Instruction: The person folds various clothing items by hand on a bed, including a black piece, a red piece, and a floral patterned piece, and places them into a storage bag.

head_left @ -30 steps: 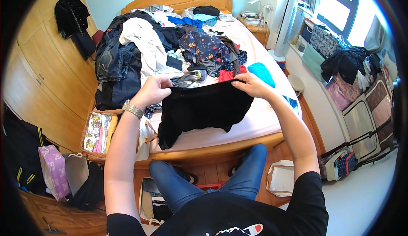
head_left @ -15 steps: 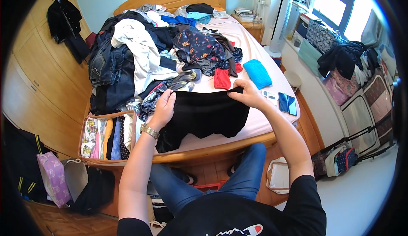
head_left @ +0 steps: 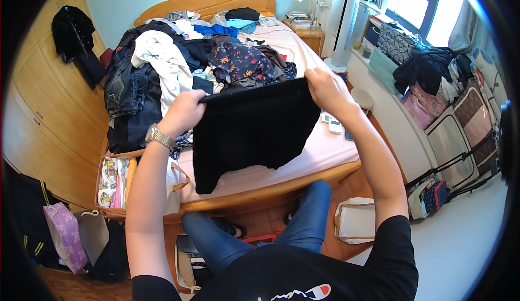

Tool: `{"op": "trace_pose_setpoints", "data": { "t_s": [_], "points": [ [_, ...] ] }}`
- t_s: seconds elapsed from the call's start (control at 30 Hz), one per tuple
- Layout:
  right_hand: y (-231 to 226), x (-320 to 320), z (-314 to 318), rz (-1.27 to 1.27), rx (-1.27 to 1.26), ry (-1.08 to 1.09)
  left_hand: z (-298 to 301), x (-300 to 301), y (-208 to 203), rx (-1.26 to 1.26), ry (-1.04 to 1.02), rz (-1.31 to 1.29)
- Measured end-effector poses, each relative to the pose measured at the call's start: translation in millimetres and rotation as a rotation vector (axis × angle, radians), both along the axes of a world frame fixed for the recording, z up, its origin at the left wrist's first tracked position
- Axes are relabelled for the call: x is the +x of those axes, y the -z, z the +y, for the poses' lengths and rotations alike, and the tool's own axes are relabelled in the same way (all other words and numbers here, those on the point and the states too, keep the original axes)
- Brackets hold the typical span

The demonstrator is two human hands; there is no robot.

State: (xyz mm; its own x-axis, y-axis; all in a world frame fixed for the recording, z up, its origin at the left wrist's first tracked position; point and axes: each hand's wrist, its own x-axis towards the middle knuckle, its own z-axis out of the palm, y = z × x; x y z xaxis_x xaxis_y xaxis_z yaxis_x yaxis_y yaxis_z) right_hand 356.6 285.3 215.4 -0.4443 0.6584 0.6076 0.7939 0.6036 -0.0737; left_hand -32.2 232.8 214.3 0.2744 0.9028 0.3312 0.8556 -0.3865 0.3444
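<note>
Beside bed (head_left: 325,154), storage bag (head_left: 116,179) holding folded clothes (head_left: 111,173)

- I see the black garment (head_left: 254,130) as soft, matt cloth.
- The bed frame (head_left: 271,190) looks like smooth, glossy wood.
- My wristwatch (head_left: 158,136) shines like metal.

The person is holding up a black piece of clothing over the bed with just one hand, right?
Not quite. The head view shows both hands holding it: the left hand and the right hand each grip a top corner of the black garment, which hangs above the bed.
</note>
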Motion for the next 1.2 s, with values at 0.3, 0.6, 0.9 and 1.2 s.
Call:
{"op": "trace_pose_setpoints", "data": {
  "t_s": [0.3, 0.6, 0.9, 1.2],
  "points": [
    [-84.7, -3.4, -5.6, 0.895, -0.036, -0.414, -13.1, 21.8, -79.0, 0.176, 0.227, -1.268],
    [-169.3, 47.4, -72.8, 0.508, 0.053, -0.622, -85.0, -7.2, -182.3, 0.314, 0.314, -0.660],
    [-162.6, 43.7, -11.7, 0.521, -0.387, -0.645, -42.7, -5.5, -190.0, 0.131, 0.175, -0.414],
    [-57.3, -13.1, 67.7, 0.398, -0.252, -0.243, 66.1, -36.0, -38.9, 0.340, -0.108, -0.117]
  ]
}}
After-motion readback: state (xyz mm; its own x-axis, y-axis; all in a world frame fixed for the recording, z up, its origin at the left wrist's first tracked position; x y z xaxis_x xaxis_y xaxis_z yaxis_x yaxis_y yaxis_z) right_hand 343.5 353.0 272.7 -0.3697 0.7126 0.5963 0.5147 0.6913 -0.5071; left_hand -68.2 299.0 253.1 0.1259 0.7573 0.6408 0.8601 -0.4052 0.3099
